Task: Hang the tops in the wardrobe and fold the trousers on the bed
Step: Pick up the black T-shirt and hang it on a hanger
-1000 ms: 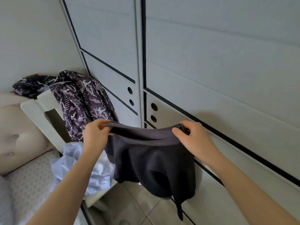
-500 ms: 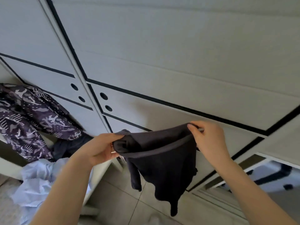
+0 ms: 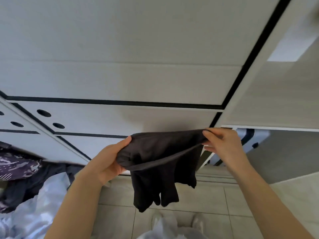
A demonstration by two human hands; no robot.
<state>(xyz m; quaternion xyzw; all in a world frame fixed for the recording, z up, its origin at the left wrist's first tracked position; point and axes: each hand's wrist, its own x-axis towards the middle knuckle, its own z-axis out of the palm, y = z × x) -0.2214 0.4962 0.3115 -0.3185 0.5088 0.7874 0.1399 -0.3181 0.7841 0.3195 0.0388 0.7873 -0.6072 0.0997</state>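
- Head view, nearest: left hand [image 3: 107,163] grips one end of a dark garment [image 3: 160,161], fingers curled round bunched cloth; right hand [image 3: 222,145] pinches the other end
- dark garment: stretched between both hands; remainder hangs above the tiled floor [image 3: 198,200]
- left edge: pale blue cloth [image 3: 43,204]; patterned garment [image 3: 15,166] beyond it
- farthest: white wardrobe door [image 3: 120,80], black-trimmed, behind the garment

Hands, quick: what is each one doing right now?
Left hand: closed, gripping one end of the dark garment.
Right hand: closed, pinching the garment's other end.
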